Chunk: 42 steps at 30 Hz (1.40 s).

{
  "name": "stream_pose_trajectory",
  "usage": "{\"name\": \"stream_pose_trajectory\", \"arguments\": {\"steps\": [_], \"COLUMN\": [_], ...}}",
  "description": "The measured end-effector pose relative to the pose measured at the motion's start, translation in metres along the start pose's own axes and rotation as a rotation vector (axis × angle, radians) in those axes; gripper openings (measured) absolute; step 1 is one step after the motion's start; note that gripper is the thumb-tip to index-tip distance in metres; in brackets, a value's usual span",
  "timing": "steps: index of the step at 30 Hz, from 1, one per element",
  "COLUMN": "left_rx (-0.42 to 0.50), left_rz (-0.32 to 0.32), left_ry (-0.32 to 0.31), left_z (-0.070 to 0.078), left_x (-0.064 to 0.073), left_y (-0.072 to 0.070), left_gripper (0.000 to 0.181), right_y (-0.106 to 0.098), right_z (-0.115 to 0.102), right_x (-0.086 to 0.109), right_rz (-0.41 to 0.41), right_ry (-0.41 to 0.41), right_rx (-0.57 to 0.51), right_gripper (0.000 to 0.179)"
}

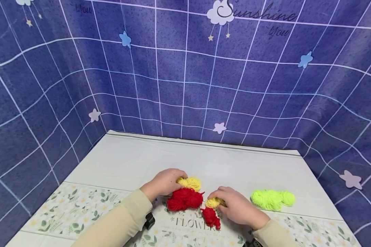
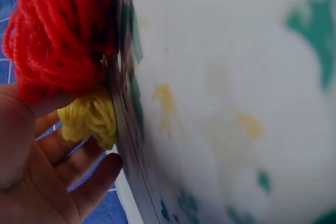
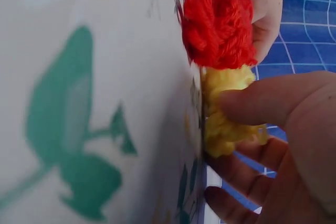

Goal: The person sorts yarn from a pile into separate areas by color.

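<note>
On the left, my left hand [image 1: 167, 182] holds the near end of a yellow yarn bundle [image 1: 193, 184], thumb on one side and fingers on the other. Just in front of that bundle lies a large red yarn bundle [image 1: 184, 199], which hides part of the left thumb in the left wrist view. My right hand [image 1: 237, 207] pinches a smaller yellow yarn bundle [image 1: 213, 202]; its thumb [image 3: 252, 100] presses on the strands in the right wrist view. A small red yarn bundle [image 1: 211, 218] lies in front of this yellow one, over the printed lettering.
Bright green yarn [image 1: 270, 199], a larger bundle beside a smaller one, lies to the right of the right hand. The white table [image 1: 136, 151] carries a floral printed band. Blue grid-patterned curtains [image 1: 173, 75] stand behind it and along both sides.
</note>
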<state>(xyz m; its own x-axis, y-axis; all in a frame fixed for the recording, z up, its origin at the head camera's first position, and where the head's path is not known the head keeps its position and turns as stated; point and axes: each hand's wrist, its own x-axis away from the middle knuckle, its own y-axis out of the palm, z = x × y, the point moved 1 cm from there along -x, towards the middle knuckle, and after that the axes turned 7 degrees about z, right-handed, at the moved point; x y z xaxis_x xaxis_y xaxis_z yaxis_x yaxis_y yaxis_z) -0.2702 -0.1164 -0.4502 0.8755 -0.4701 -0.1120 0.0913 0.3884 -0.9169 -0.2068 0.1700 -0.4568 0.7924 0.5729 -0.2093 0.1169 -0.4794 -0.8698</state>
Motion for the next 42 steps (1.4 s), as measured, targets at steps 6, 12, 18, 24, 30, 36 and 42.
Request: {"name": "stream_pose_trajectory", "arguments": {"steps": [6, 12, 18, 24, 30, 36, 42], "left_rx": [-0.045, -0.091, -0.107, -0.112, -0.111, -0.116, -0.141], "left_rz": [0.000, 0.012, 0.022, 0.015, 0.022, 0.013, 0.000], "left_ry": [-0.004, 0.013, 0.012, 0.015, 0.018, 0.029, 0.049], "left_z": [0.003, 0.006, 0.005, 0.006, 0.005, 0.005, 0.005], "left_x": [0.002, 0.001, 0.001, 0.000, -0.001, 0.000, -0.004], "left_y": [-0.001, 0.001, 0.001, 0.002, 0.003, 0.002, 0.001], "left_gripper": [0.029, 0.030, 0.030, 0.030, 0.031, 0.030, 0.031], "right_y": [-0.004, -0.008, -0.010, -0.013, -0.017, -0.015, -0.007], "right_z": [0.010, 0.030, 0.041, 0.049, 0.060, 0.069, 0.072], "right_x": [-0.013, -0.033, -0.059, -0.082, -0.102, -0.120, -0.136], "right_rz": [0.102, 0.223, 0.281, 0.319, 0.325, 0.279, 0.287], "right_ry": [0.089, 0.164, 0.079, -0.051, -0.098, -0.051, 0.065], "right_rx": [-0.036, -0.051, 0.049, 0.247, 0.346, 0.412, 0.346], "right_gripper": [0.034, 0.034, 0.036, 0.034, 0.036, 0.032, 0.032]}}
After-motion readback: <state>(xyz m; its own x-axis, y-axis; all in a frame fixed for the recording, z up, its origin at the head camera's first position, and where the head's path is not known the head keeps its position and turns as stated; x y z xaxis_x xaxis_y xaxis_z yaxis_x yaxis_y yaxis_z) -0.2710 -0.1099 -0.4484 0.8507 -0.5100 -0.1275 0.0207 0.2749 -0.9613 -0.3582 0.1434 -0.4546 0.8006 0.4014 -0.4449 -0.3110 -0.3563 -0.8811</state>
